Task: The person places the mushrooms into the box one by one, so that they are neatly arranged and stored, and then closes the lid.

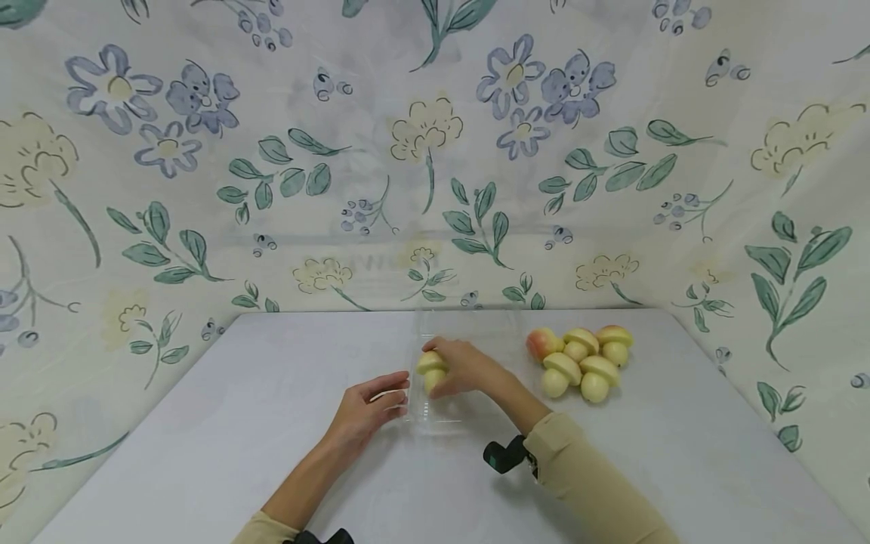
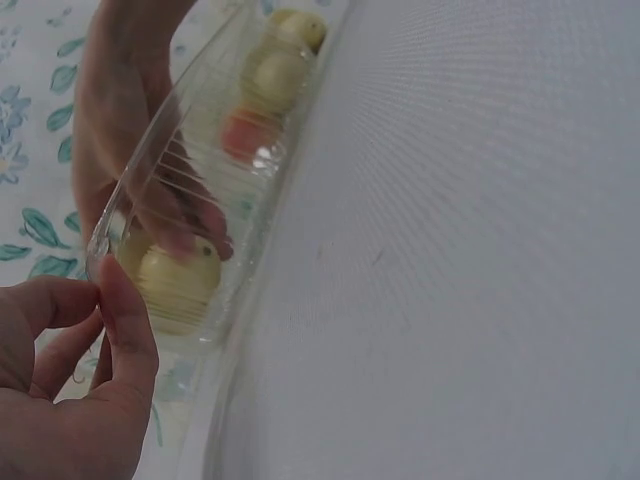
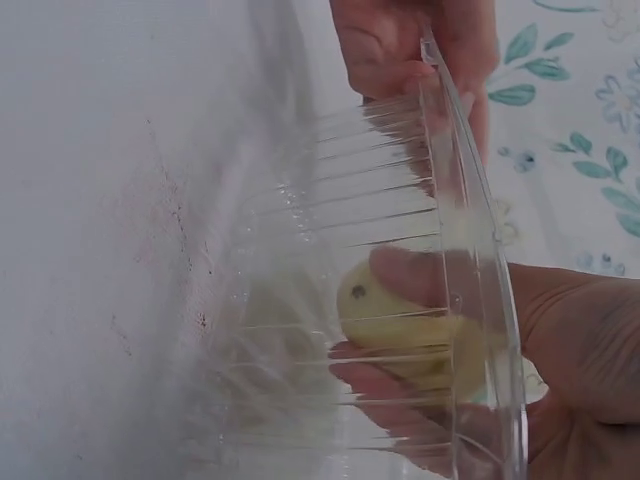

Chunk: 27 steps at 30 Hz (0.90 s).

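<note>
A clear plastic container (image 1: 445, 423) with ribbed walls stands at the middle of the table. My right hand (image 1: 469, 368) reaches into its left part and grips a yellow mushroom-shaped piece (image 1: 430, 364) with a rounded cap and a round stem end. Through the wall in the right wrist view, the thumb and fingers lie on either side of this yellow piece (image 3: 372, 312), and a small dark dot shows on it. At the container's left side, my left hand (image 1: 370, 412) pinches the rim between thumb and finger, seen close up in the left wrist view (image 2: 95, 350).
Several more mushroom-shaped pieces (image 1: 562, 369) lie grouped on the white table (image 1: 306, 347) just right of the container, one with a red-orange blush (image 1: 542, 344). A floral cloth (image 1: 381, 189) hangs behind the table's back edge.
</note>
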{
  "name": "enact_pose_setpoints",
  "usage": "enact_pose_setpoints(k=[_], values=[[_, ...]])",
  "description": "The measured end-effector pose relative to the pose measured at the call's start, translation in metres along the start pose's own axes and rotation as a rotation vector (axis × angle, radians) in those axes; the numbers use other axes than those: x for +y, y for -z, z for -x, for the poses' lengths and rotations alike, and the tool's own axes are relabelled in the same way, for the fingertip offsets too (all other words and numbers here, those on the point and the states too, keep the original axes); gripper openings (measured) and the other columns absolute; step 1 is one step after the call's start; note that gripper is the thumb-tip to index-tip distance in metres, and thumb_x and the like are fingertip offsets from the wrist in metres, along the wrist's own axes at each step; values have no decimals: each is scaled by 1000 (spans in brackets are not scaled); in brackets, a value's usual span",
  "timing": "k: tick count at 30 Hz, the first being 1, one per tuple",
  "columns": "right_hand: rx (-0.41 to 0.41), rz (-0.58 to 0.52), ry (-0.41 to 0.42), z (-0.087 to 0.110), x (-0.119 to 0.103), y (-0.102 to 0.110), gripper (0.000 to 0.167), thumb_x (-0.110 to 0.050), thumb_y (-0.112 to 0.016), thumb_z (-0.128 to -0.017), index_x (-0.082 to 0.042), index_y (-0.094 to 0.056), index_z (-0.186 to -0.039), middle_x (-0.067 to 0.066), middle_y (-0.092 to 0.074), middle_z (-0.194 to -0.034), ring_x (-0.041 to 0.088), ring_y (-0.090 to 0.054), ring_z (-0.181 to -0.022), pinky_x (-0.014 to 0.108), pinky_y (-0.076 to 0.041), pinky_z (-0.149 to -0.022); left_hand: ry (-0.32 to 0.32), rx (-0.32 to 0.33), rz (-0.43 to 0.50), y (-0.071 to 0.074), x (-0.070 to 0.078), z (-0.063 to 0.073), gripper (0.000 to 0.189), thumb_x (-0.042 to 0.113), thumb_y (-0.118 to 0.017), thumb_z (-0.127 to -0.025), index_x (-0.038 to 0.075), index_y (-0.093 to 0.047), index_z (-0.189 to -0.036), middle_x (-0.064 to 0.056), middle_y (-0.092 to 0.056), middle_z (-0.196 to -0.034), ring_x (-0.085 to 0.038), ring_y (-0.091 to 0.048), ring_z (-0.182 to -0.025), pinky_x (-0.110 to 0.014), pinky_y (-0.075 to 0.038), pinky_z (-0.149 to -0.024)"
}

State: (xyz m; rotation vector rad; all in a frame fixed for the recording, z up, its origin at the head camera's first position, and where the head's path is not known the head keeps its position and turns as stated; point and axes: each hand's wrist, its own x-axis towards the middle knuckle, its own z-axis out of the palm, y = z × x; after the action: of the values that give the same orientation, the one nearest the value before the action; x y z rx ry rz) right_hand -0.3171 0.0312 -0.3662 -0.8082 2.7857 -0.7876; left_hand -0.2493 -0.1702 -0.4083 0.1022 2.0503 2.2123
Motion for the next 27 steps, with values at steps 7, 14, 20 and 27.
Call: enact_pose_setpoints(k=[7, 14, 20, 27], values=[[14, 15, -16, -1, -3, -3, 73, -19, -84, -77, -14, -48, -140, 8, -63, -118, 23, -55, -104, 39, -48, -92, -9, 6, 10, 0, 0, 1, 47, -3, -61, -91, -13, -49, -135, -15, -66, -120, -5, -65, -83, -19, -58, -76], [47, 45, -51, 0, -7, -2, 70, -16, -82, -80, -16, -47, -141, 12, -61, -121, 27, -52, -108, 40, -49, -93, -24, 24, 5, -1, 2, 1, 45, -4, -60, -91, -13, -51, -134, -16, -63, -127, -4, -65, -87, -19, -58, -76], [43, 30, -112, 2, -11, 3, 67, -16, -78, -84, -20, -46, -143, 18, -55, -128, 25, -52, -106, 43, -50, -96, -29, 34, 11, -1, 2, 0, 44, -5, -59, -90, -13, -51, -133, -15, -64, -127, -4, -65, -86, -19, -59, -76], [33, 27, -91, 11, -6, 12, 69, -18, -79, -83, -20, -46, -143, 20, -53, -130, 25, -54, -105, 44, -52, -94, -20, 20, 13, -1, 2, 2, 47, -4, -61, -90, -14, -50, -134, -12, -67, -118, -5, -65, -85, -19, -59, -76]])
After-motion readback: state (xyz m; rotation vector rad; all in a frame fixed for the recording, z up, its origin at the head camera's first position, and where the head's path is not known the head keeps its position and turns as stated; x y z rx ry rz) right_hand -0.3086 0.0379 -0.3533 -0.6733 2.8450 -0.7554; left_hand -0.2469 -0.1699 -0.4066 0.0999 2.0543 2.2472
